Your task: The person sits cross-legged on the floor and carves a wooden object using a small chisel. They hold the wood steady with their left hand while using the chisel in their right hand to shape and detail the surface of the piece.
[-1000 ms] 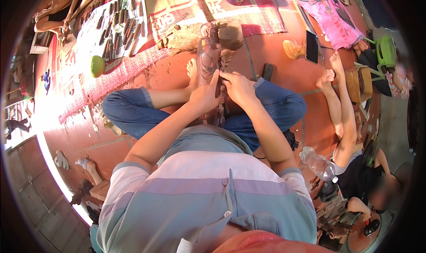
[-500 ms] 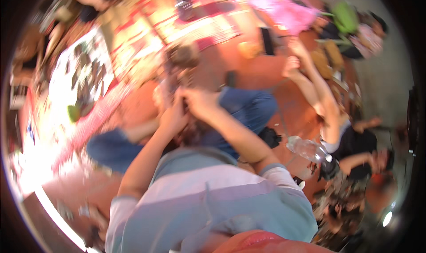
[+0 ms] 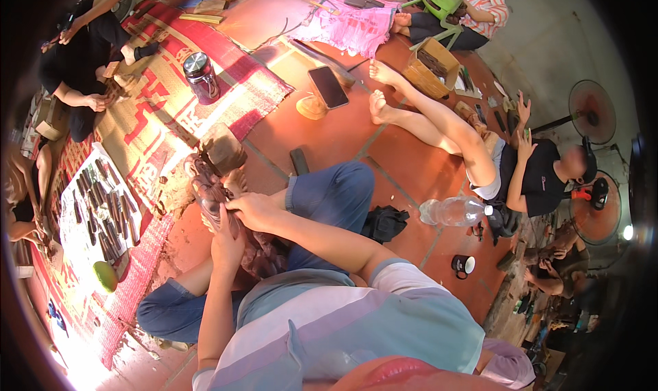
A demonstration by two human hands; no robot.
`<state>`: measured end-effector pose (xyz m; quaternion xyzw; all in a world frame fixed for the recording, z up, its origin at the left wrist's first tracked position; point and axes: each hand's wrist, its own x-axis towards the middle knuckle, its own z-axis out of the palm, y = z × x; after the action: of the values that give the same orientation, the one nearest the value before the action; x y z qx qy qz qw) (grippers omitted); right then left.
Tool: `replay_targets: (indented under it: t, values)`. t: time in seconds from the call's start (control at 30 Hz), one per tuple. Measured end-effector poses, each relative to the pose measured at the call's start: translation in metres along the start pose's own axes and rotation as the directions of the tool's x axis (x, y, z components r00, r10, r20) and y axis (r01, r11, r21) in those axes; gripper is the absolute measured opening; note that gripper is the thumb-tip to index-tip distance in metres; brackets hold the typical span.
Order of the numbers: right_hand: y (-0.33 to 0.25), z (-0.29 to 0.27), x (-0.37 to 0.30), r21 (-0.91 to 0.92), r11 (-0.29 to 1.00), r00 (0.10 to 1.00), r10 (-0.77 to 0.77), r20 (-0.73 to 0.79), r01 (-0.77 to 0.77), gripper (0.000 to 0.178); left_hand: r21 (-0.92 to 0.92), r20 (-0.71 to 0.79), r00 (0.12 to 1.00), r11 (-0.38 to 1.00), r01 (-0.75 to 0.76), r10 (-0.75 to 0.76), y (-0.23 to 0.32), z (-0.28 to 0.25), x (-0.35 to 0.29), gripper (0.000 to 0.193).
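A dark brown carved wooden figure [image 3: 205,182] leans across my lap, its upper end pointing away from me. My left hand [image 3: 227,248] is wrapped around its middle from the near side, fingers closed. Against its right side my right hand [image 3: 255,211] is closed, fingertips pressed to the wood; whether a small tool or sheet lies under them is hidden. Just beyond the figure stands a pale brown wood block [image 3: 223,150]. The lower carved part [image 3: 264,257] rests between my legs, partly covered by my forearms.
Many carving tools [image 3: 103,206] lie on a white sheet at left, beside a green fruit [image 3: 105,276]. A flask [image 3: 201,76] stands on the patterned mat [image 3: 151,117]. A phone [image 3: 327,87], bottle [image 3: 452,211] and mug [image 3: 463,265] are on the tiles. Other people sit around.
The view has swung, shifting my hands and the carving left and lower in the picture, and the blur has cleared. Both hands stay on the carving.
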<state>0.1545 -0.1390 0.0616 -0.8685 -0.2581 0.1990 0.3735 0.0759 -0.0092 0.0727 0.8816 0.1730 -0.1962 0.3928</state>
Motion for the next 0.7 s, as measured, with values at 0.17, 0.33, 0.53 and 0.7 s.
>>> replay_targets:
  t: [0.17,0.33,0.53,0.7]
  values:
    - [-0.005,0.016,-0.002,-0.016,1.000,1.000,-0.011,0.003,0.011,0.030,0.110,-0.224,0.941,0.966,-0.234,0.253,-0.055,0.028,0.013,0.074]
    - [-0.002,0.009,0.000,-0.022,1.000,1.000,-0.008,-0.021,0.007,0.033,0.055,-0.013,1.000,0.998,-0.020,0.021,-0.003,-0.005,0.007,0.069]
    - [0.007,0.019,-0.014,0.025,1.000,1.000,-0.012,0.013,0.011,0.031,0.092,-0.133,0.967,0.974,-0.205,0.216,-0.042,0.025,0.005,0.075]
    - [0.005,0.018,-0.003,0.026,1.000,0.993,0.001,-0.119,0.002,0.031,-0.023,-0.067,0.996,0.997,-0.068,0.066,-0.007,0.005,0.011,0.083]
